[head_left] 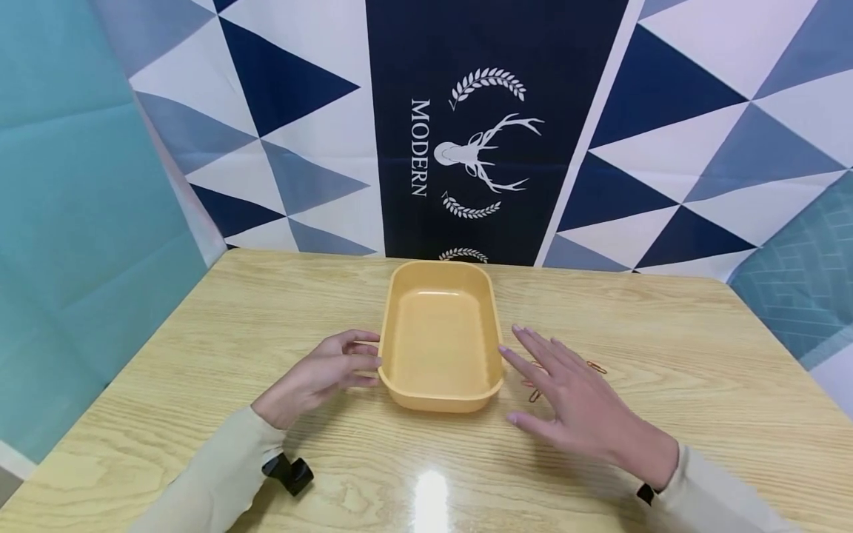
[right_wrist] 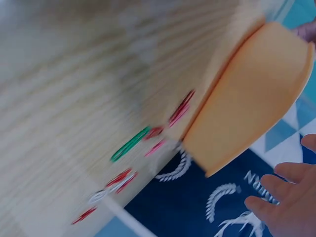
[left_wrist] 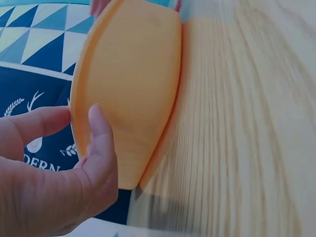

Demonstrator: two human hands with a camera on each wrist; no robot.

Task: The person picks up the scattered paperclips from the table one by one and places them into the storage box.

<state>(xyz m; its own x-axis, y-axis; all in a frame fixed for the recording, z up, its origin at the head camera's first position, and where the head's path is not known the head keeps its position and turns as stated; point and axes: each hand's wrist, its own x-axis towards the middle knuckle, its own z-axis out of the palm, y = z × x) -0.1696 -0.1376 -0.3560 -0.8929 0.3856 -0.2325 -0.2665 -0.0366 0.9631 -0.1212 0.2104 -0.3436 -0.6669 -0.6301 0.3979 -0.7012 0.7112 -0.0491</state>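
the orange tray (head_left: pixel 436 344) sits upright on the wooden table (head_left: pixel 300 311) in front of you, between your two hands, its long sides running away from you and its far end close to the table's back edge. your left hand (head_left: pixel 326 374) is at the tray's left side with its fingers loosely bent — in the left wrist view the thumb stands before the outer wall and the index fingertip meets the rim, a light touch rather than a closed grip. your right hand (head_left: pixel 573 400) is relaxed and holds nothing, its fingers spread and fairly straight, palm down; the index fingertip reaches the right rim in the head view, but whether it touches you cannot tell, since the right wrist view shows a gap between the fingers and the tray. just right of the tray lie several slim paper clips (right_wrist: pixel 129 144), red and pink ones with a green and a white one among them; from above, your right hand hides part of them. both arms are in pale sleeves (head_left: pixel 220 459), with a black strap (head_left: pixel 289 472) at your left wrist. behind the table hangs a patterned cloth (head_left: pixel 426 44) — blue and white triangles beside a dark panel with a sideways deer head and the word "modern".
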